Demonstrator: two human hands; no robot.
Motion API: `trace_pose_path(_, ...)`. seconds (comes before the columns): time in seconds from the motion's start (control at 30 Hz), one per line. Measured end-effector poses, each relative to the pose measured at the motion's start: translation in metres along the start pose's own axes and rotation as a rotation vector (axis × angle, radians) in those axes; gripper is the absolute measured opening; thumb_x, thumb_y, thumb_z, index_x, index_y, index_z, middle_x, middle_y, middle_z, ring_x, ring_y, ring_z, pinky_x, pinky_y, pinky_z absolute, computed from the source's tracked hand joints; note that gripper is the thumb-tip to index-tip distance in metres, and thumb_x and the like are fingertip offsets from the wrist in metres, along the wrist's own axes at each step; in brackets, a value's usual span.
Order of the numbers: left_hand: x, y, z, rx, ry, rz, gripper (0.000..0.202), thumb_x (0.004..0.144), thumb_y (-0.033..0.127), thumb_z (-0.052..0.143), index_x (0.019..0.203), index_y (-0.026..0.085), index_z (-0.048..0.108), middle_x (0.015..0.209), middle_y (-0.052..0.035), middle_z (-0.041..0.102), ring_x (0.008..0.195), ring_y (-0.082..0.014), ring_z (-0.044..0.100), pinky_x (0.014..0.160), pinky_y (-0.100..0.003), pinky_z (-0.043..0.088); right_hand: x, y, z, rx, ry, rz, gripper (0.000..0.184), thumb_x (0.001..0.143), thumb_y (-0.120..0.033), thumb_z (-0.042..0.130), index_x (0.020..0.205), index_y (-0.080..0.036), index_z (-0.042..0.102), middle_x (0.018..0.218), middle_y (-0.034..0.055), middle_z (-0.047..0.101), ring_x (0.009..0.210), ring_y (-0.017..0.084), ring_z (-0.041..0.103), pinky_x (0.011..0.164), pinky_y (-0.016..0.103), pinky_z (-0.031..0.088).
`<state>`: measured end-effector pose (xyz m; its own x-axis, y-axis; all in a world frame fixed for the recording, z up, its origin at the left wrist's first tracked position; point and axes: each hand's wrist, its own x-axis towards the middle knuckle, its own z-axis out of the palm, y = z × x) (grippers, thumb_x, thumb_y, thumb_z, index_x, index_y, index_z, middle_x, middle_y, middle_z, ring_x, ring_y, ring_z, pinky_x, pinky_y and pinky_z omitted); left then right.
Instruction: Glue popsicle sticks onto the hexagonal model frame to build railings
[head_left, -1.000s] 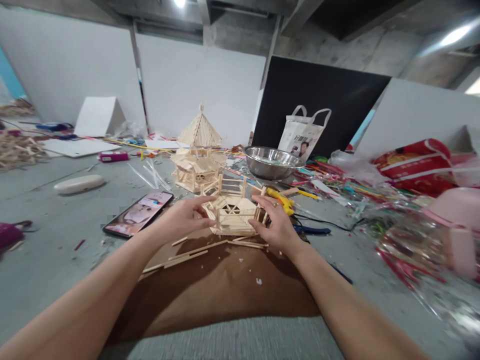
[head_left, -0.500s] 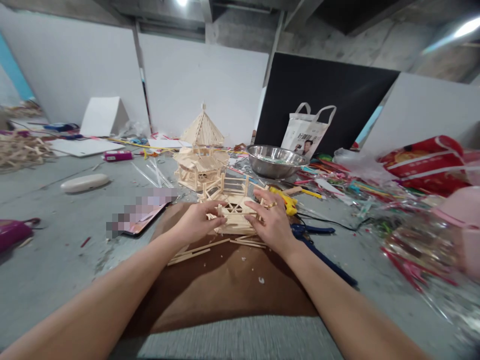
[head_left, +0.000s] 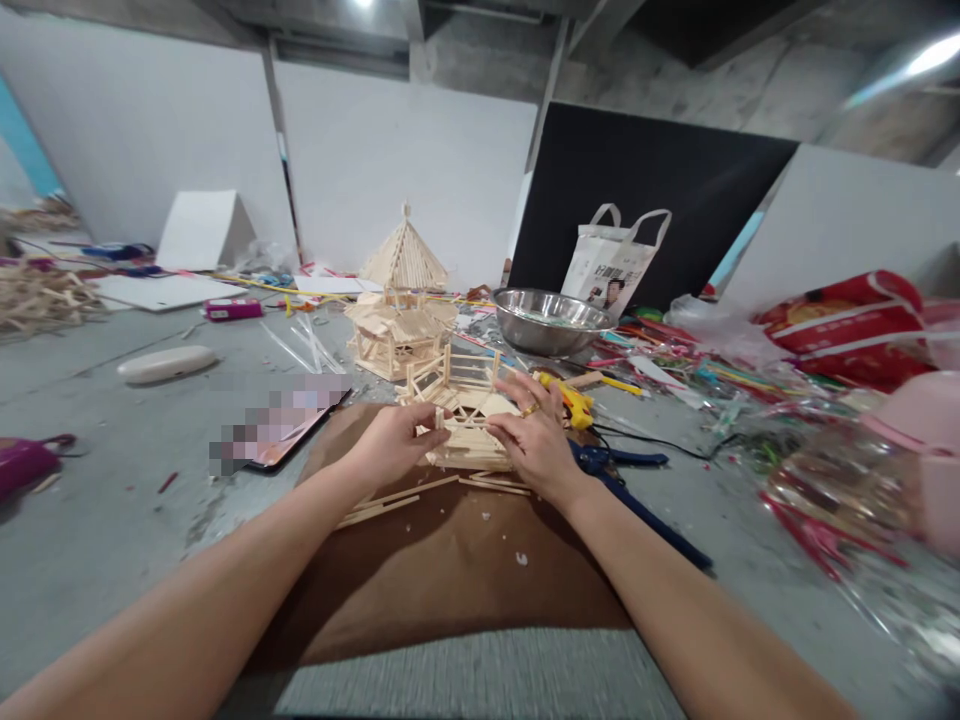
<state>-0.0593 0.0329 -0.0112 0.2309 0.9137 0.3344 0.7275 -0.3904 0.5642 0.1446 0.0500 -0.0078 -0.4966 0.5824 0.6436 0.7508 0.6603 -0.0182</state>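
A low many-sided model of thin wooden sticks [head_left: 471, 455], with upright posts and railings, sits in front of me between both hands. My left hand [head_left: 394, 440] pinches its left front corner post between thumb and fingers. At the right side, my right hand [head_left: 544, 435], with a ring on one finger, is closed around the edge of the model; its fingertips are partly hidden. Loose wooden sticks [head_left: 401, 498] lie just in front of the model on a brown sheet [head_left: 450, 580]. Behind it stands a tiered stick pavilion [head_left: 405, 325] with a pointed roof.
Right of the model lie a yellow glue gun [head_left: 576, 405] and blue-handled pliers [head_left: 652, 520]. A steel bowl [head_left: 555, 335] and a white tote bag [head_left: 611, 262] stand behind. A phone [head_left: 292, 425] and a white oval case [head_left: 166, 364] lie left. Plastic scraps [head_left: 750, 400] cover the right.
My right hand's fingers have drawn closer together, and its thumb has shifted slightly along the model's front. My left hand stays at the corner post. The view has shifted very slightly.
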Motion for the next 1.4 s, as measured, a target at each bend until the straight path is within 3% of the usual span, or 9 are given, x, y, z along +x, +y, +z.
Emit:
trace_pose_path(0.33,0.000,-0.006,0.004,0.015,0.004,0.003,0.025,0.074,0.038,0.045,0.076,0.016,0.058,0.063,0.0004,0.058,0.053,-0.0097,0.045,0.051,-0.020,0.033,0.000,-0.003,0.002,0.175,0.095,0.053,0.021,0.081,-0.030,0.041,0.078,-0.022,0.060,0.122,0.0035,0.045,0.118,0.021,0.028,0.097,0.046,0.018)
trace_pose_path(0.5,-0.003,0.000,-0.006,0.003,0.034,0.019,0.040,0.072,0.041,0.048,0.106,0.020,0.051,0.074,0.0008,0.059,0.048,-0.0072,0.045,0.049,-0.019,0.034,-0.003,-0.008,-0.014,0.215,0.229,0.015,0.014,0.079,-0.025,0.046,0.077,-0.023,0.059,0.112,0.0045,0.051,0.111,0.020,0.036,0.094,0.041,0.027)
trace_pose_path(0.67,-0.015,0.013,-0.042,0.138,0.493,0.163,0.048,0.067,0.040,0.056,0.110,0.019,0.050,0.081,-0.0014,0.054,0.047,-0.0052,0.039,0.046,-0.019,0.033,-0.008,-0.014,-0.026,0.362,0.280,0.002,0.012,0.080,-0.019,0.045,0.083,-0.021,0.056,0.086,0.0035,0.058,0.084,0.014,0.051,0.079,0.032,0.040)
trace_pose_path(0.77,-0.022,0.023,-0.046,-0.009,0.581,0.277,0.029,0.071,0.032,0.054,0.094,0.015,0.059,0.062,0.0016,0.048,0.047,-0.0058,0.040,0.045,-0.019,0.032,-0.011,-0.020,-0.027,0.470,0.251,0.047,0.012,0.081,-0.021,0.042,0.081,-0.020,0.054,0.076,0.0021,0.059,0.074,0.013,0.053,0.070,0.028,0.042)
trace_pose_path(1.0,-0.030,0.054,-0.010,-0.332,0.262,0.187,0.018,0.075,0.028,0.050,0.083,0.017,0.062,0.065,0.0000,0.061,0.046,-0.0061,0.046,0.045,-0.019,0.036,-0.015,-0.044,-0.031,0.445,0.100,-0.013,0.019,0.083,-0.026,0.039,0.078,-0.019,0.056,0.067,0.0015,0.059,0.064,0.012,0.052,0.062,0.024,0.040)
trace_pose_path(1.13,-0.031,0.058,-0.008,-0.568,0.210,0.062,0.026,0.079,0.033,0.043,0.068,0.015,0.057,0.058,0.0007,0.056,0.045,-0.0055,0.045,0.047,-0.019,0.037,-0.008,-0.023,-0.033,0.423,0.072,-0.051,0.029,0.083,-0.035,0.035,0.079,-0.019,0.058,0.074,0.0037,0.063,0.070,0.014,0.054,0.066,0.027,0.041)
trace_pose_path(1.23,-0.029,0.056,-0.010,-0.645,0.043,-0.045,0.031,0.080,0.039,0.039,0.067,0.014,0.053,0.044,0.0047,0.045,0.035,-0.0041,0.037,0.038,-0.018,0.030,-0.004,0.023,-0.030,0.298,0.206,0.369,0.032,0.083,-0.037,0.032,0.080,-0.018,0.058,0.079,0.0054,0.063,0.075,0.016,0.055,0.069,0.028,0.041)
trace_pose_path(1.33,-0.026,0.054,-0.005,-0.577,-0.182,-0.112,0.035,0.078,0.042,0.041,0.058,0.015,0.049,0.038,0.0063,0.039,0.031,-0.0038,0.034,0.034,-0.016,0.025,-0.006,0.072,-0.021,0.079,0.029,0.850,0.029,0.078,-0.037,0.040,0.088,-0.017,0.058,0.094,0.0085,0.061,0.090,0.020,0.053,0.078,0.031,0.037)
trace_pose_path(1.4,-0.024,0.054,0.000,-0.544,-0.276,-0.138,0.034,0.076,0.042,0.043,0.056,0.015,0.047,0.038,0.0070,0.038,0.031,-0.0038,0.034,0.033,-0.016,0.024,-0.010,0.094,-0.013,0.066,-0.041,0.973,0.034,0.075,-0.041,0.042,0.084,-0.013,0.060,0.089,0.0141,0.061,0.090,0.025,0.054,0.076,0.035,0.037)
